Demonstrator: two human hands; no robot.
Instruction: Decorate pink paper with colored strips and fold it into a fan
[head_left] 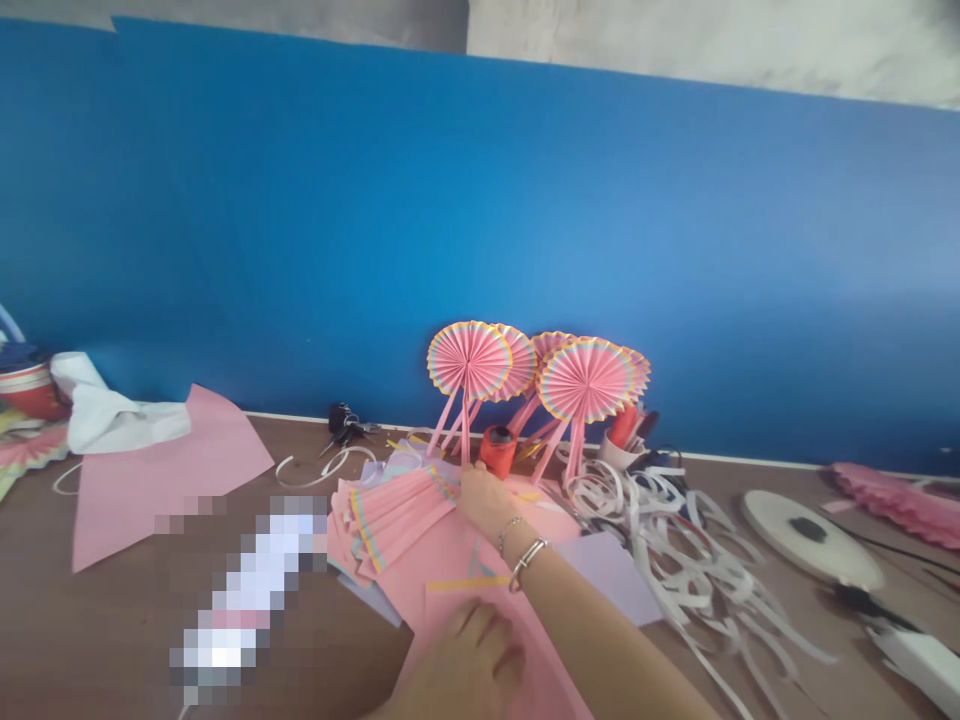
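My left hand (465, 655) lies low in the picture, its curled fingers over a pink paper sheet (540, 665) with a yellow edge; its thumb is hidden. My right hand (484, 498) reaches forward with bent fingers among the papers, beside an orange-red roll or small container (497, 452). What those fingertips hold, if anything, is hidden. Just left of them lies a fan of pleated pink paper (401, 515) with yellow and blue edging. Behind, round pink paper fans (469, 360) stand upright on pink stems, with another fan (587, 380) to the right.
Curled white strips (690, 560) spread across the right side, by a pale oval device (814, 540) with a cord. Keys (347, 428) lie at the back. Left are a pink sheet (165, 490), white crumpled material (124, 415) and a pixelated object (251, 590). A blue panel (300, 220) closes the back.
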